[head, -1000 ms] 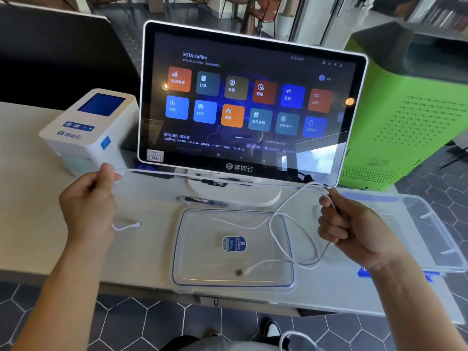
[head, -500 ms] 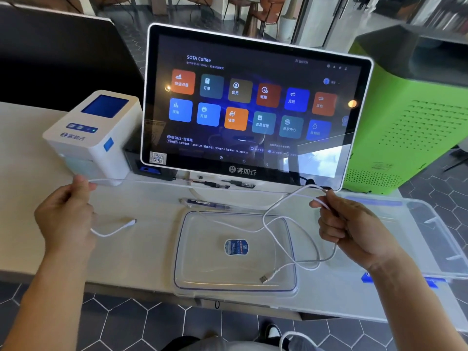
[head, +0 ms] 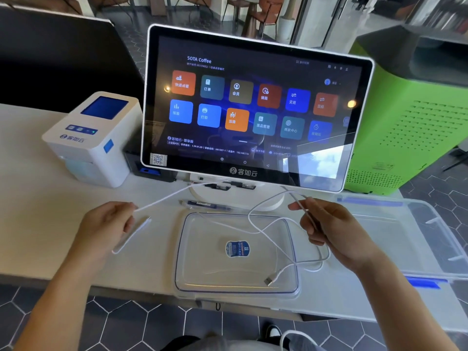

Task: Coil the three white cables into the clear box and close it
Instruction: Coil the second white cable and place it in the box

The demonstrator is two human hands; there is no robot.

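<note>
Right hand [head: 336,234] pinching the white cable [head: 268,231] between thumb and fingertips, gathered strands running down through the palm. Left hand [head: 109,224] pinching the same cable farther along, short tail end [head: 131,236] dangling below the fist. Slack span between the two, drooping toward the back of the counter [head: 38,211]. Best done, probably, by feeding the left span into the right in even loops, keeping the bundle small enough for the clear box [head: 236,254]. Box open at the counter's front edge, loose loop draped over its right rim, USB plug [head: 269,279] lying near its front right corner. Lid [head: 417,236] resting beside it toward the right end. Another white cable [head: 288,338] below the counter edge, near the lap. Pen [head: 205,205] just behind the box, screen stand [head: 238,196] and printer [head: 93,138] farther back: likely snags for the trailing span.
</note>
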